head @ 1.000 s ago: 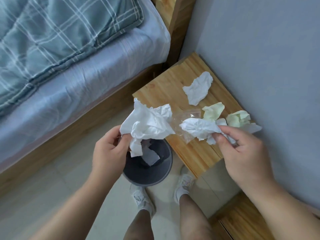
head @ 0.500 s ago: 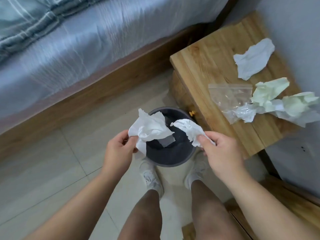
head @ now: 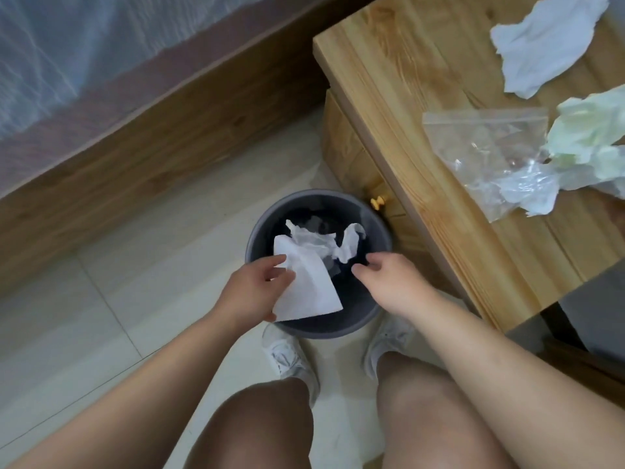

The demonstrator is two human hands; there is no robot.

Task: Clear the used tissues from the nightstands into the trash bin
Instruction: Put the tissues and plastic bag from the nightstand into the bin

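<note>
we see two bare forearms with no sleeves, watch or rings, ending in the bare left hand (head: 252, 292) and the bare right hand (head: 394, 282). below them are bare knees and shins, short white ankle socks (head: 373, 362) and white lace-up fabric sneakers (head: 287, 355) with pale soles.

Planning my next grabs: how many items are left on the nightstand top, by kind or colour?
Crumpled white tissues: 2, one at the far edge, one partly under the bag
Crumpled pale green tissues: 1 clump; separate pieces cannot be told
Clear plastic zip bags: 1
Total: 4
</note>
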